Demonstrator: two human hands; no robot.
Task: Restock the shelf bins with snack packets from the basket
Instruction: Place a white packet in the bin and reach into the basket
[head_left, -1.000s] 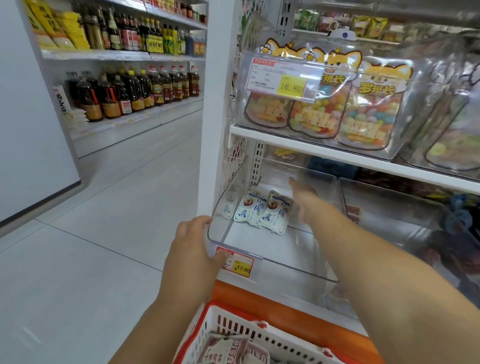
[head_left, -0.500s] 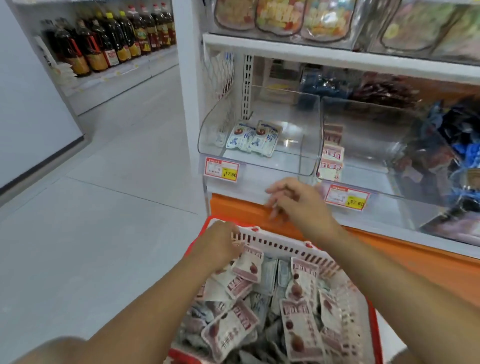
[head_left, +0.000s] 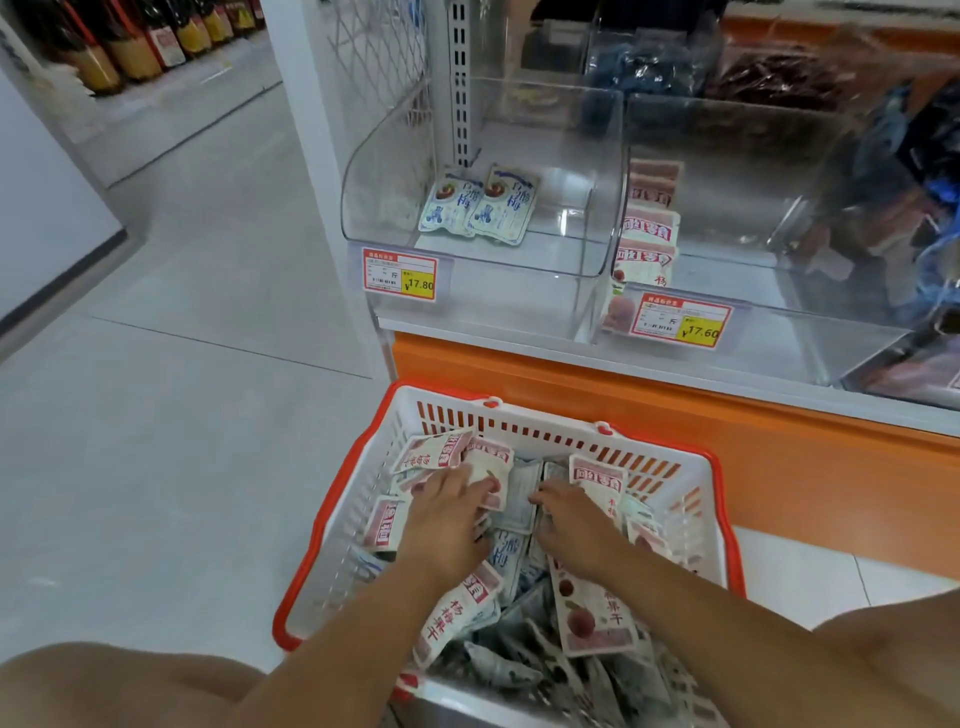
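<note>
A white basket with a red rim (head_left: 337, 519) stands on the floor below the shelf, filled with pink-and-white and blue-and-white snack packets (head_left: 592, 613). Both of my hands are down inside it. My left hand (head_left: 447, 525) lies with spread fingers on a pink-and-white packet (head_left: 488, 462). My right hand (head_left: 571, 525) reaches into the pile, its fingertips buried among the packets. Above, the clear left shelf bin (head_left: 467, 275) holds two blue-and-white packets (head_left: 480, 208). The clear bin to its right (head_left: 753, 291) has pink packets (head_left: 647, 234) stacked along its left wall.
Yellow-and-red price tags (head_left: 400, 274) hang on the bins' fronts. An orange base panel (head_left: 675, 447) runs under the shelf behind the basket. Dark snack bags (head_left: 779, 78) fill bins further back and right. Grey tiled floor (head_left: 182, 415) lies to the left, bottles (head_left: 140, 47) across the aisle.
My view has tilted down from the shelf to the basket. My right hand left the left bin and my left hand left its front edge; both went down into the basket.
</note>
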